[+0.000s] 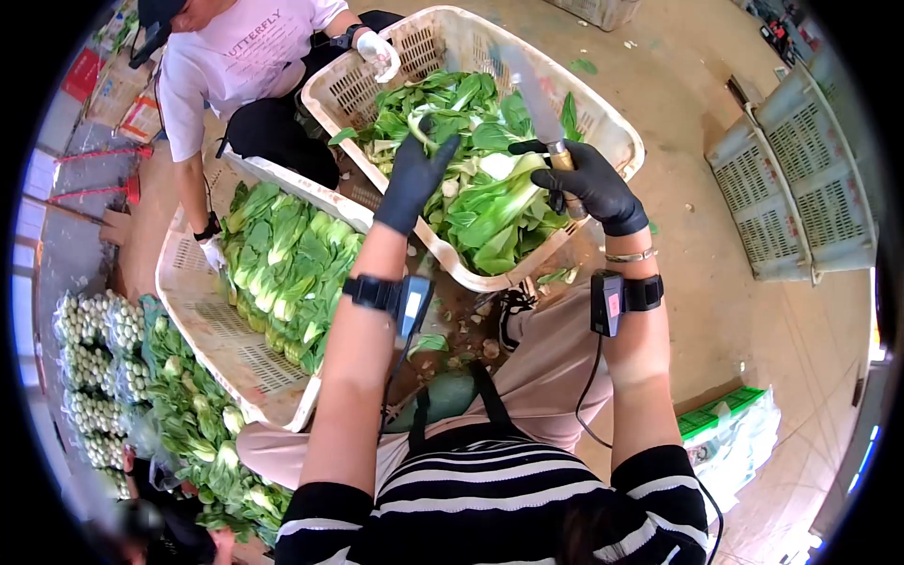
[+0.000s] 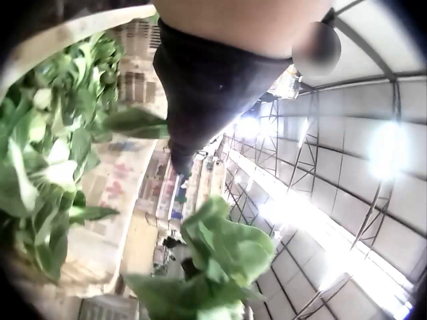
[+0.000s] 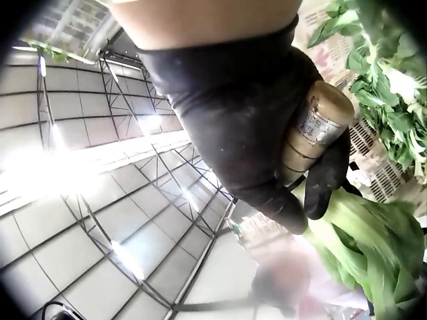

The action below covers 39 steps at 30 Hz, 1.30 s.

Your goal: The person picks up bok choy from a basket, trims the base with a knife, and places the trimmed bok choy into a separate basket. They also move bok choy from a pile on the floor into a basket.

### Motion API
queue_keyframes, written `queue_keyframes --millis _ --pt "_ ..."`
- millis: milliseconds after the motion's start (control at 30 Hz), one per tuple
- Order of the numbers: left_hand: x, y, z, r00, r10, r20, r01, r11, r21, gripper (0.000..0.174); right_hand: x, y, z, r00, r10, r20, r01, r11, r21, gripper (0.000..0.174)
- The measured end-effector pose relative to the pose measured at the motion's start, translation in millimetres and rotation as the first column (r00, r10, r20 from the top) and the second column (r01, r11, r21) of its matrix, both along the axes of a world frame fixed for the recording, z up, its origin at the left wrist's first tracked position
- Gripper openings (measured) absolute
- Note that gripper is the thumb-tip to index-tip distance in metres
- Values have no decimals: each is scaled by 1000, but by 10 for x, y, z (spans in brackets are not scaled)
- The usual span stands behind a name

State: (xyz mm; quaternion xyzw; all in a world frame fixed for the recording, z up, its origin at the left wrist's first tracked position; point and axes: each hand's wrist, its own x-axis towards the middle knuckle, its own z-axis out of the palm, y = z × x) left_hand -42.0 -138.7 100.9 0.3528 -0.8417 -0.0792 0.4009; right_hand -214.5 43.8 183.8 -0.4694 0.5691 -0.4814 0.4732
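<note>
In a black glove, my left hand (image 1: 416,179) is over the upper crate (image 1: 617,141), with a pale leaf stalk (image 1: 421,132) between thumb and fingers; its fingertips are mostly hidden in the left wrist view. Leafy greens (image 2: 223,250) show beyond that hand. My right hand (image 1: 598,188), also gloved in black, grips the knife (image 1: 541,108) by its wooden handle (image 3: 317,127), blade pointing up and away. The fingertips of the same hand pinch the base of a green leafy head (image 3: 363,243), which hangs over the loose greens (image 1: 452,104) in the crate.
At the left, a second crate (image 1: 179,273) holds rows of leafy heads (image 1: 287,268). A person (image 1: 235,71) in white gloves crouches beside both crates. Bagged white vegetables (image 1: 89,363) lie far left, stacked crates (image 1: 791,179) stand right, and a green basket (image 1: 720,412) sits lower right.
</note>
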Motion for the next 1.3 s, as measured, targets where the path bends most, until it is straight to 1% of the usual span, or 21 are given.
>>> queue_keyframes --millis 33,133,167,267,300,333,367,400,467,500,667,733,800,867,1000,1133,1167,1200,1233,1267,1300 --pt "7 -55 -69 998 -49 -26 50 997 51 74 43 22 -17 1000 -29 9 29 1000 -3 41" --pt "243 184 322 973 -166 -160 196 961 195 74 39 -89 -115 984 -132 -122 141 988 67 33" --pt "330 361 374 948 -183 -259 276 881 385 73 114 -118 -109 958 -174 -229 195 978 71 33" --pt "400 946 226 885 -448 -129 459 790 407 64 398 -229 -113 936 -159 -314 195 977 88 35" --pt "383 1026 221 911 -392 -133 399 747 533 63 487 -258 -138 919 -135 -369 179 980 88 38" --pt "381 1062 229 933 -334 -133 338 687 643 63 490 -294 -212 916 -104 -387 145 986 77 38" --pt "427 1009 183 898 -327 -295 440 627 643 57 495 -283 -179 961 -66 -269 91 993 81 36" --pt "474 967 146 803 -308 -511 595 468 653 52 504 -266 -143 989 -31 -144 43 996 77 35" --pt "609 975 168 667 -247 -703 745 229 626 49 532 -226 -137 991 -16 -135 23 998 54 33" --pt "644 980 150 659 -246 -711 752 188 632 49 549 -212 -136 991 3 -131 1 1000 30 32" --pt "843 944 28 704 -219 -676 710 197 676 50 643 -239 -191 990 49 -132 -45 998 34 32" --pt "1008 961 36 741 -326 -587 654 150 742 48 621 -245 -208 821 154 -550 -203 979 -29 31" --pt "1048 975 9 758 -285 -586 641 167 749 47 646 -236 -193 842 159 -516 -215 975 -50 30" --pt "1152 931 -92 737 -326 -592 642 64 764 46 656 -254 -192 685 238 -689 -331 944 -3 31" --pt "1282 936 -328 702 -332 -631 662 -25 749 46 737 -270 -181 600 365 -712 -459 886 67 28" --pt "1526 995 -354 673 -544 -501 609 22 793 47 657 -313 -287 591 243 -769 -296 952 74 24" --pt "1608 1053 -497 687 -510 -518 629 60 775 50 524 -346 -426 691 232 -685 -238 967 88 30" --pt "1673 1144 -366 715 -416 -563 628 26 778 49 322 -375 -674 393 -165 -905 -396 858 -328 34" --pt "1747 1160 -401 735 -389 -555 607 13 795 50 319 -410 -624 623 66 -780 -145 989 -32 35" --pt "1874 1257 -402 737 -285 -613 659 100 745 51 431 -429 -473 605 53 -795 -131 991 -33 38" --pt "2030 1398 -117 850 -164 -501 526 185 830 55 754 -395 -150 678 107 -727 28 985 171 40"
